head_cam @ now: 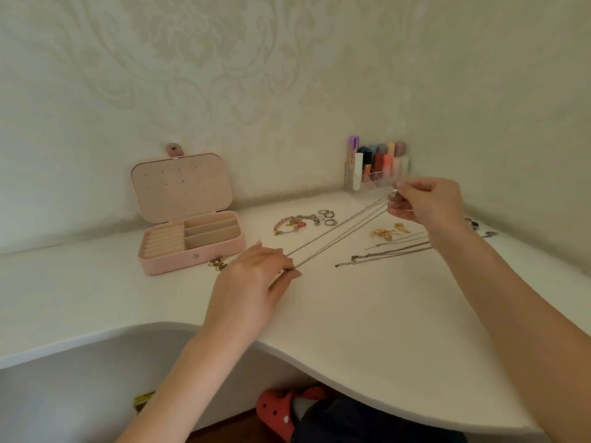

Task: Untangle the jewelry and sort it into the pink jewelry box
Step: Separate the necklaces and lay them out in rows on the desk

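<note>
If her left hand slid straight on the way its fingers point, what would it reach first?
Probably the dark chain with the clasp lying on the desk, to the right of the left hand; depth is hard to judge.

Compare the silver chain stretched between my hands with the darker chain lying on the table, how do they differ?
The silver chain is pulled taut in the air, pinched by the left hand and right hand; the darker chain lies slack on the table, untouched. The silver chain looks pale and fine, the darker chain bronze with coarser end links. Both are long, thin necklaces outside the pink jewelry box.
</note>
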### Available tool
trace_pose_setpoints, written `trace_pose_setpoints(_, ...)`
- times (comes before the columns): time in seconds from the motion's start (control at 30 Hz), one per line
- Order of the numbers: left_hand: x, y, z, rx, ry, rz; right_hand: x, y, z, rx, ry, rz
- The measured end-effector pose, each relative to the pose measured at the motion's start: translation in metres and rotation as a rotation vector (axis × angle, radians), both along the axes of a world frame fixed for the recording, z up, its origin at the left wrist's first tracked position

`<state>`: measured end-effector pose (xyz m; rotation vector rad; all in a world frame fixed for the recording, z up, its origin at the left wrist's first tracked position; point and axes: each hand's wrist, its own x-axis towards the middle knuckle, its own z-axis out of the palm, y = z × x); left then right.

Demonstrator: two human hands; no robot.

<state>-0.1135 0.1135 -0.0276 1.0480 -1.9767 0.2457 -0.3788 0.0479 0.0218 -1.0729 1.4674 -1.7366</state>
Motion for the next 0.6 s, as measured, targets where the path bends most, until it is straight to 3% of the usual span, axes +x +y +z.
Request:
trace_pose_setpoints(0.13, -0.032, 0.005, 0.004, -0.079, -0.080, -0.154, -0.051, 0.020, -0.009, -0.012, 0.079, -0.099)
trace_pose_setpoints(0.2, -0.052, 0.005, 0.004, -0.031, -0.131, -0.183, -0.075, 0.030, -0.020, 0.008, 0.158, -0.183)
trace_pose_setpoints(0.4, -0.107, -0.011, 0.002, 0.100, -0.377, -0.251, -0.121, 0.053, -0.052, 0.183, 0.650, -0.453)
trace_pose_setpoints(0.53, -0.116, -0.015, -0.006, 0.243, -0.492, -0.229, -0.122, 0.048, -0.053, 0.266, 0.823, -0.512)
trace_pose_setpoints(0.6, -0.114, -0.013, -0.007, 0.282, -0.452, -0.261, -0.123, 0.043, -0.054, 0.350, 0.905, -0.541)
